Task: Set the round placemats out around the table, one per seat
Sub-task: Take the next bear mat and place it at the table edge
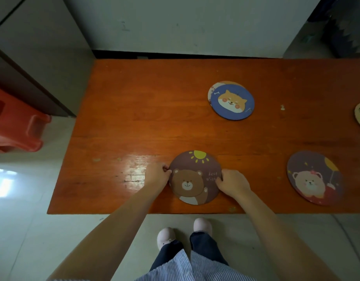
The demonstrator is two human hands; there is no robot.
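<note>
Striped shirt (187, 268), dark trousers (203, 246), 2 pale slippers (166, 236).

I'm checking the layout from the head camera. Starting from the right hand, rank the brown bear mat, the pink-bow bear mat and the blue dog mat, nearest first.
From the right hand:
1. Brown bear mat, held at its right edge.
2. Pink-bow bear mat, to the right along the near edge.
3. Blue dog mat, farther across the table.

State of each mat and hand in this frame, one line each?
Brown bear mat: flat near table edge, gripped by both hands.
Left hand: pinching its left rim.
Right hand: pinching its right rim.
Blue dog mat: atop another mat, unplaced.
Pink-bow bear mat: flat, set out.
</note>
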